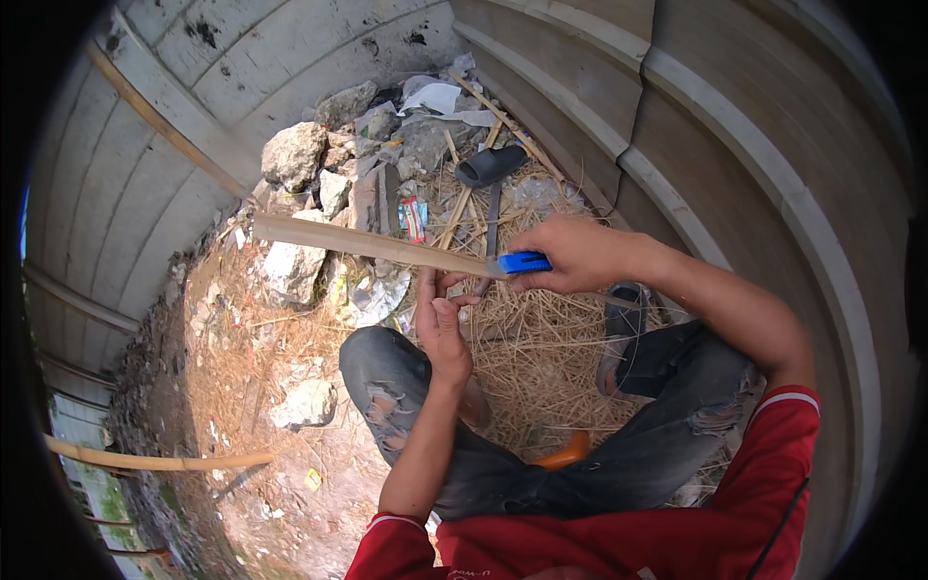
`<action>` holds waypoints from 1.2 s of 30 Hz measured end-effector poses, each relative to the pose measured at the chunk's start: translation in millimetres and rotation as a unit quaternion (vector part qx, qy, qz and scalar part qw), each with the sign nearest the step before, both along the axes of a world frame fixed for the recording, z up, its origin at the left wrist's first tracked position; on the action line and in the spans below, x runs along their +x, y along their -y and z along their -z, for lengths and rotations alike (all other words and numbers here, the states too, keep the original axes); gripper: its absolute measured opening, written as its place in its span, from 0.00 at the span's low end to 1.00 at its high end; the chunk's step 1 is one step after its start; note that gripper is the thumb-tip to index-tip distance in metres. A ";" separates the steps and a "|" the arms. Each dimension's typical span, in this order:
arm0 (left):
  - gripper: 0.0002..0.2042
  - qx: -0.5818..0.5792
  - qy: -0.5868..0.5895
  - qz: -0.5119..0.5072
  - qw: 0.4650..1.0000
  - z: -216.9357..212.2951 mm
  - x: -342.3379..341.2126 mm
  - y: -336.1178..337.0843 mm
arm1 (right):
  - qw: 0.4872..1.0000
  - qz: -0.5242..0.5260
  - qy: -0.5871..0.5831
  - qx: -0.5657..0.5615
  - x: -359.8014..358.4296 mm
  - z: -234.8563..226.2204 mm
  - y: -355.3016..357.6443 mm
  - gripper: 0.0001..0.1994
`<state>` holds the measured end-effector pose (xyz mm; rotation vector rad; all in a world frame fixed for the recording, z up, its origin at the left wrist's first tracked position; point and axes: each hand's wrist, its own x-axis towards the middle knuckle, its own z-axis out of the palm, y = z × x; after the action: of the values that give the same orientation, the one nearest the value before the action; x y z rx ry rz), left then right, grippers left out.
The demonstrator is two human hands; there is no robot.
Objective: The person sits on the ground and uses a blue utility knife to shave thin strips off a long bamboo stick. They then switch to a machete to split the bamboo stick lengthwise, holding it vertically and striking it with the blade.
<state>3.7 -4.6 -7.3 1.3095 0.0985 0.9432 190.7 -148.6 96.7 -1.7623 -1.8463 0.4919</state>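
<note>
A pale flat bamboo strip (358,239) runs slantwise in front of me, its far end out to the left over the rocks. My left hand (445,329) is closed on it from below near its right end, the fingers partly hidden behind it. In my right hand (585,256) is a blue utility knife (525,262), gripped with the fingers wrapped round its handle. The knife's front end meets the right end of the strip; the blade itself is hard to make out.
Rocks (295,157) and litter lie ahead, with a loose dark slipper (491,166) beside them. Straw-like shavings (532,377) cover the ground between my legs, near an orange curved object (565,451). A corrugated wall (744,164) rises close on the right. A bamboo pole (164,462) juts in at left.
</note>
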 end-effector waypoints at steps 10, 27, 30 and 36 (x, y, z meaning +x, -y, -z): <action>0.19 -0.257 -0.012 -0.176 0.950 -21.1 -8.3 -19.1 | 0.941 0.275 0.073 0.182 10.4 -12.6 1.3 0.18; 0.29 -0.271 -0.195 0.318 0.887 -4.3 -6.2 12.3 | 0.858 0.248 -0.444 0.074 46.7 -11.6 5.0 0.14; 0.27 -0.276 -0.186 0.330 0.883 -13.7 -3.6 28.5 | 0.905 0.268 -0.329 0.031 24.5 -5.1 -3.4 0.16; 0.22 -0.139 -0.205 0.223 0.943 -1.7 11.5 56.7 | 0.970 0.217 -0.109 -0.028 11.5 1.5 -7.7 0.22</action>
<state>15.2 -61.4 -5.6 1.1774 0.2378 0.2499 202.2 -141.0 95.2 -1.9888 -1.2600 0.5404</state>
